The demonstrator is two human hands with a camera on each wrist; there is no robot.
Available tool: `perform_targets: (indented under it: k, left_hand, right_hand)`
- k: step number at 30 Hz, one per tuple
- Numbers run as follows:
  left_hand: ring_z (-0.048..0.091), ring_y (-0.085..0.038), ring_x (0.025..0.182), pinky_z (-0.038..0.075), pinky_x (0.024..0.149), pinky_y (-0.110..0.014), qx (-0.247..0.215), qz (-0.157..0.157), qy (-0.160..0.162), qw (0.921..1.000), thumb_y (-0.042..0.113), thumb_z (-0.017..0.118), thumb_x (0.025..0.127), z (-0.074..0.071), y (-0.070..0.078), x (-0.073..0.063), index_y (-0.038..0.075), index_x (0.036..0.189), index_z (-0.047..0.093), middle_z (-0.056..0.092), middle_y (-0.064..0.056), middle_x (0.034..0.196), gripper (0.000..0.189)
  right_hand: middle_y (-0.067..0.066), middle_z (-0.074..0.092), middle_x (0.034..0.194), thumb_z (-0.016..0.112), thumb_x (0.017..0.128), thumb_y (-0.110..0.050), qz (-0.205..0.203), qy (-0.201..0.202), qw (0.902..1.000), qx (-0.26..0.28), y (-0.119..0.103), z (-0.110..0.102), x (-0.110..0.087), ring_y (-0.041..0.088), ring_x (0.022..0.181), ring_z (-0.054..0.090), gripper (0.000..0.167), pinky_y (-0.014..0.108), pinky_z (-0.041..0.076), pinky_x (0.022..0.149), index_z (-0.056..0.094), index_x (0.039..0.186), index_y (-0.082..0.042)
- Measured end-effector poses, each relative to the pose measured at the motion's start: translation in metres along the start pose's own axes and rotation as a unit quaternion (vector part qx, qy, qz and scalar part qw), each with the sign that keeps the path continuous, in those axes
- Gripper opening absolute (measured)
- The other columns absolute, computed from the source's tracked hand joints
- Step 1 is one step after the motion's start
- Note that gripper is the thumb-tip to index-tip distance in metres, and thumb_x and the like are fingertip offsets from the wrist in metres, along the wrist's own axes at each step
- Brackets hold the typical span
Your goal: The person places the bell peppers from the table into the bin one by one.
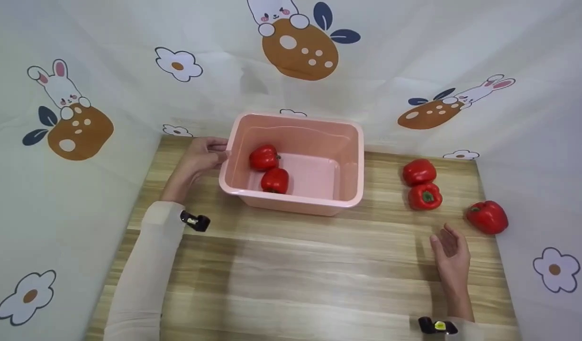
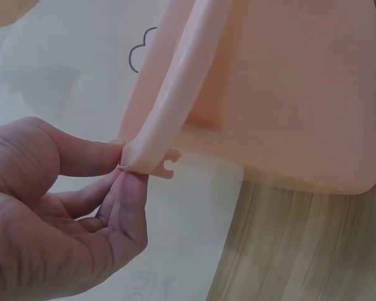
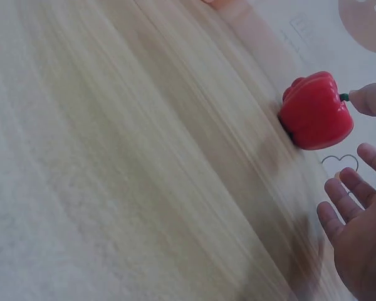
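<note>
The pink tub (image 1: 352, 163) stands toward the back of the wooden worktop (image 1: 291, 265), close to the cloth backdrop (image 1: 130, 38) printed with rabbits and flowers. The left hand (image 1: 203, 156) is at the tub's left rim, and the left wrist view shows its grip clamped there: thumb (image 2: 81, 157) and fingertips (image 2: 128, 188) pinch the rolled edge at a corner. Two red peppers (image 1: 264, 157) (image 1: 275, 180) lie inside the tub, against its left side, one just behind the other. To the right of the tub, well apart from it, two more red peppers (image 1: 419, 171) (image 1: 424, 196) sit touching each other on the worktop. A fifth pepper (image 1: 486, 217) lies farther right, near the worktop's edge. The right hand (image 1: 452, 253) hovers near that pepper, palm up, its grip apart with fingers loosely spread and holding nothing; in the right wrist view its fingers (image 3: 341, 210) are just beside the pepper, not touching it.
</note>
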State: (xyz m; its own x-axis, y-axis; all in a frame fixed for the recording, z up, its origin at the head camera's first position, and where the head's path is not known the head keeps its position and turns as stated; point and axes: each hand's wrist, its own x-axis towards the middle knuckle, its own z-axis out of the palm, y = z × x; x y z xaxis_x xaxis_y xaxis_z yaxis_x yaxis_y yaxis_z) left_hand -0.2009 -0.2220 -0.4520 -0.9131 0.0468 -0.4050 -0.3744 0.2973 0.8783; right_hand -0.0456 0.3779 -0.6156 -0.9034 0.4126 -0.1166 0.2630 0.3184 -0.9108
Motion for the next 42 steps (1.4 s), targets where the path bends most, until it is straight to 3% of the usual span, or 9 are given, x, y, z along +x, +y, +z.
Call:
perform_targets:
  k: [3,7,10,23,31,34,42]
  left_hand:
    - [0.062,-0.035,0.129,0.065,0.099,-0.031,0.003,-0.002,0.003,1.0,-0.002,0.061,0.1,0.001,0.0,0.0,-0.009,0.151,0.049,0.057,-0.029,0.149,0.053]
    - [0.064,-0.031,0.122,0.066,0.098,-0.031,0.01,-0.005,0.008,0.9999,-0.001,0.06,0.1,0.002,0.0,0.0,-0.008,0.15,0.05,0.058,-0.028,0.146,0.052]
    - [0.065,-0.029,0.12,0.066,0.098,-0.03,0.012,-0.01,0.01,0.9998,0.0,0.06,0.1,0.002,0.0,0.0,-0.007,0.151,0.05,0.057,-0.028,0.147,0.052]
    - [0.063,-0.035,0.127,0.064,0.104,-0.035,0.008,-0.016,0.009,0.9998,0.001,0.06,0.101,0.001,0.002,0.0,-0.007,0.152,0.048,0.056,-0.028,0.148,0.053]
    - [0.069,-0.02,0.105,0.068,0.088,-0.026,-0.017,0.004,0.005,0.9998,0.001,0.061,0.1,0.001,-0.003,0.001,-0.01,0.15,0.05,0.057,-0.031,0.144,0.053]
    - [0.068,-0.017,0.101,0.068,0.088,-0.025,-0.021,0.005,0.005,0.9998,0.0,0.061,0.099,0.001,-0.003,0.002,-0.011,0.149,0.049,0.056,-0.032,0.144,0.053]
    - [0.066,-0.026,0.114,0.067,0.095,-0.029,-0.008,-0.005,0.0,1.0,0.001,0.061,0.1,0.001,-0.001,0.001,-0.009,0.151,0.048,0.055,-0.03,0.147,0.054]
  right_hand:
    - [0.008,0.053,0.152,0.068,0.104,-0.022,0.007,-0.003,0.9999,0.008,0.002,0.001,0.001,0.013,0.139,0.05,0.058,0.01,0.044,0.115,0.046,0.156,-0.007]
    - [0.012,0.048,0.159,0.067,0.104,-0.023,0.017,-0.012,0.9996,0.021,0.002,0.001,0.002,0.024,0.15,0.044,0.062,0.031,0.038,0.131,0.041,0.158,-0.005]
    - [0.015,0.044,0.164,0.069,0.104,-0.022,0.023,-0.013,0.9992,0.031,0.002,0.001,0.002,0.029,0.154,0.039,0.067,0.039,0.033,0.135,0.038,0.16,-0.006]
    - [0.015,0.04,0.167,0.075,0.098,-0.016,0.021,-0.01,0.999,0.038,-0.003,0.004,0.014,0.031,0.158,0.036,0.079,0.044,0.029,0.137,0.032,0.164,-0.01]
    - [0.019,0.045,0.161,0.079,0.094,-0.01,-0.009,0.006,0.9989,0.047,-0.006,0.013,0.029,0.032,0.155,0.04,0.077,0.038,0.031,0.136,0.038,0.158,-0.001]
    - [0.019,0.045,0.16,0.08,0.093,-0.008,-0.013,0.003,0.9984,0.055,-0.006,0.017,0.036,0.033,0.154,0.04,0.078,0.039,0.032,0.135,0.038,0.158,-0.002]
    - [0.015,0.04,0.165,0.082,0.09,-0.007,-0.021,-0.005,0.9965,0.08,-0.009,0.024,0.054,0.034,0.155,0.04,0.087,0.042,0.032,0.135,0.032,0.161,-0.006]
